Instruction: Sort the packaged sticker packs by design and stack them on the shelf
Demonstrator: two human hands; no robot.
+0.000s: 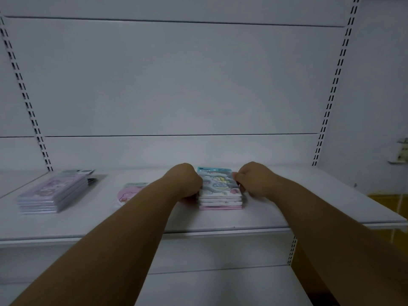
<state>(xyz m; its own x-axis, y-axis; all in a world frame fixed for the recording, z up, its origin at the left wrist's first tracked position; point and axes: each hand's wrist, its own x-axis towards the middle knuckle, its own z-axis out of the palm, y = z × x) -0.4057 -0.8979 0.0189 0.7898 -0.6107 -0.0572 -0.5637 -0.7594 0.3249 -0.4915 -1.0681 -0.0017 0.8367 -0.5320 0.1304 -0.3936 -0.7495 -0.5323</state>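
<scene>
The white back panel (176,80) fills the whole upper half of the frame, with 2 slotted uprights running down it, the left upright (24,93) at the far left and the right upright (335,85) at the far right. Below it, the white shelf (287,208) stretches across the middle of the frame, its front lip running left to right just under centre. Your 2 bare forearms come up from the bottom corners and meet at centre. Your left hand (186,181) presses against the left side of the cloud-design stack (220,191), fingers curled down around its edge, gripping it. Your right hand (251,178) clamps the right side of that same stack, fingertips on the top pack's edge. That stack sits on the shelf just right of centre, blue header at the back, white and pink pack edges showing at the front, squared up fairly neatly. Over at the left of the frame sits the lilac stack (53,193), several packs deep, well apart from your hands, with a few dark-topped packs (88,173) poking out behind it. Between the 2 stacks, just beside your left forearm, lies a pink round pack (128,193), partly hidden by that arm.
</scene>
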